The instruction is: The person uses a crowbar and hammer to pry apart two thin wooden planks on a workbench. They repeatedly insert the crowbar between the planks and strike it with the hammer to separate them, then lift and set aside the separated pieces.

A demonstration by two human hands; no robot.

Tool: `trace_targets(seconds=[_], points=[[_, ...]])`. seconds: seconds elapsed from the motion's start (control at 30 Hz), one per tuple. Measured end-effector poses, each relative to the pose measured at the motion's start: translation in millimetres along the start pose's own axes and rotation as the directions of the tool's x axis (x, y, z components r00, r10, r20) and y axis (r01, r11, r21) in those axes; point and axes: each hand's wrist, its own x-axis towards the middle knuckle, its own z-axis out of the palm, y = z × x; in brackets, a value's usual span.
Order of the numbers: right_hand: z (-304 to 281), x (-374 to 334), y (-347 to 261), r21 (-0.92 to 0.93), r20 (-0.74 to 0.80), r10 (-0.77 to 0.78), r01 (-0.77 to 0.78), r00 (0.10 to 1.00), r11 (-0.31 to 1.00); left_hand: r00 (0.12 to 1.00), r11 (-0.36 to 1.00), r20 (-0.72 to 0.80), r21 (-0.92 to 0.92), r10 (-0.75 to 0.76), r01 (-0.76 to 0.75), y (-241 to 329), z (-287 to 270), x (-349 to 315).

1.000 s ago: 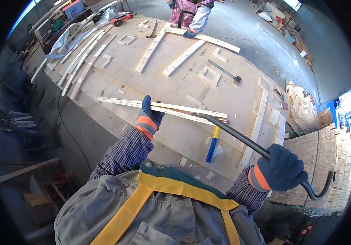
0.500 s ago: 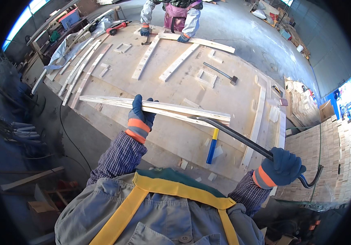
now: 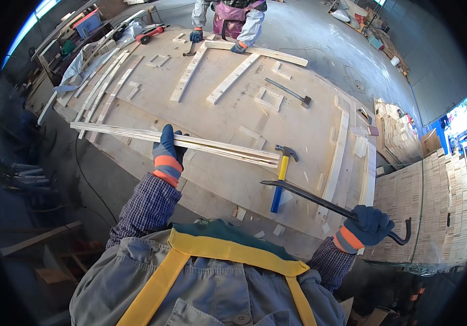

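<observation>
My left hand [image 3: 169, 149], in a blue glove with an orange and grey cuff, is closed around a long layered wooden strip [image 3: 220, 150]. The strip lies across the near side of the wooden worktable, its left end out over the other strips. In my right hand [image 3: 368, 225], gloved the same way, is a black pry bar [image 3: 320, 200], gripped near its hooked end. Its flat tip points left, apart from the wooden strip. Between the tip and the strip's right end lies a claw hammer [image 3: 283, 173] with a yellow and blue handle.
Across the worktable [image 3: 152, 103], a co-worker's gloved hands [image 3: 239, 47] rest by joined wooden bars and another hammer [image 3: 190, 50]. A sledgehammer [image 3: 293, 93] lies near the middle. Stacked wood [image 3: 423, 201] stands on the right. A red power tool [image 3: 151, 35] sits at the far left.
My left hand and the wooden strip have shifted left. The pry bar's tip has come away from the strip and dropped nearer to me, uncovering the hammer's head.
</observation>
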Motion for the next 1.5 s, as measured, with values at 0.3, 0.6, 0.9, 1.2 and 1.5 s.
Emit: trace_targets(seconds=[0.3, 0.6, 0.9, 1.2, 1.5], points=[[70.8, -0.5, 16.1, -0.320, 0.332, -0.036, 0.148, 0.943, 0.936, 0.995, 0.995, -0.099, 0.103, -0.004, 0.014, -23.5, -13.5, 5.7], [75.3, -5.5, 24.3, -0.420, 0.376, -0.033, 0.202, 0.926, 0.885, 0.994, 0.985, -0.078, 0.145, -0.077, 0.088, -38.4, -20.5, 5.5], [69.1, -9.4, 26.9, -0.491, 0.385, -0.074, 0.273, 0.920, 0.827, 0.996, 0.984, -0.073, 0.165, -0.060, 0.072, -44.7, -13.7, -2.9], [52.4, -10.3, 32.5, -0.551, 0.394, -0.044, 0.274, 0.918, 0.789, 0.996, 0.991, -0.063, 0.113, -0.061, 0.068, -66.3, -13.9, -12.8], [-19.0, -54.1, 101.5, -0.829, 0.309, 0.132, 0.199, 0.942, 0.522, 0.970, 0.962, -0.233, 0.241, -0.072, 0.129, -141.8, -67.5, 16.3]])
